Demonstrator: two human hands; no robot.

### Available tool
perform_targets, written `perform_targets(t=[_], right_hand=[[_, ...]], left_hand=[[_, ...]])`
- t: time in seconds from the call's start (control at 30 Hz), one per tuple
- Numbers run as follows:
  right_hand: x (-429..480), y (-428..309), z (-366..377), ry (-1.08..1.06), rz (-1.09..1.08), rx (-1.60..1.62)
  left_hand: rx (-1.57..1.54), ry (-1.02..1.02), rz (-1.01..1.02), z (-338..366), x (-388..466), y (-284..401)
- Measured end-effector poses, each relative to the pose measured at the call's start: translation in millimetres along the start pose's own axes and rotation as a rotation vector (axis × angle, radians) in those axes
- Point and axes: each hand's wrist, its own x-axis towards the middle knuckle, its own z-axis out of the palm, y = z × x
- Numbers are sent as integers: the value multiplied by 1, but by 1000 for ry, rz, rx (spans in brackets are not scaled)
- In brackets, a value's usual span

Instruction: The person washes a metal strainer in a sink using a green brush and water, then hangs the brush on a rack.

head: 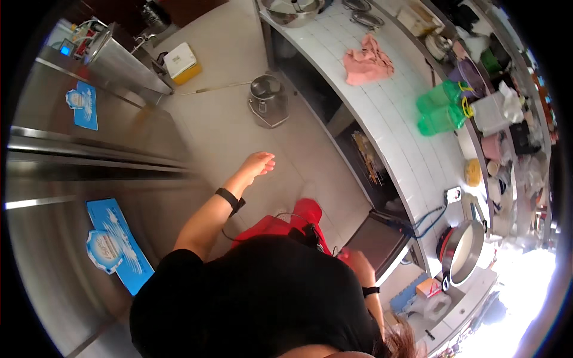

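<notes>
My left hand (259,164) is in front of me over the tiled floor (286,147), with its fingers loosely bent and nothing seen in it. A black watch (231,200) is strapped to that wrist. Low beside my red trousers (268,228), my right hand (358,264) is blurred, its fingers partly lost against my clothes. It wears a dark band (370,291) and is nearest to a brown flat panel (376,237) under the counter edge. Farther ahead, a metal pot (266,87) stands on a low metal base on the floor.
Steel refrigerator doors (53,197) rise on my left. Along the right runs a white tiled counter (394,147) bearing a pink cloth (369,62), green plastic bottles (441,109), a phone (453,195) and a pan (463,255). A yellow tub with a white lid (181,60) sits on the floor ahead.
</notes>
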Motion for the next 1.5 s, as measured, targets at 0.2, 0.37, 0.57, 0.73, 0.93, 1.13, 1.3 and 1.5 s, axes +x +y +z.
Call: perform_targets(t=[0.2, 0.37, 0.57, 0.73, 0.93, 1.13, 1.3, 1.5], right_hand=[[170, -20, -154, 110, -76, 221], [302, -26, -276, 97, -150, 181], [462, -26, -365, 129, -221, -152], [517, -90, -379, 105, -261, 76], [514, -134, -327, 32, -119, 125], [512, -231, -301, 150, 250, 193], [543, -370, -284, 66, 290, 270], [650, -537, -344, -54, 203, 396]], left_hand=[[-100, 110, 22, -77, 22, 44], [-271, 414, 7, -146, 59, 79], [-439, 422, 111, -180, 118, 190], [-419, 222, 163, -195, 210, 332], [-400, -8, 149, -222, 382, 453], [-434, -126, 159, -245, 512, 470], [-398, -160, -62, -298, 493, 483], [-354, -354, 128, -513, 488, 464]])
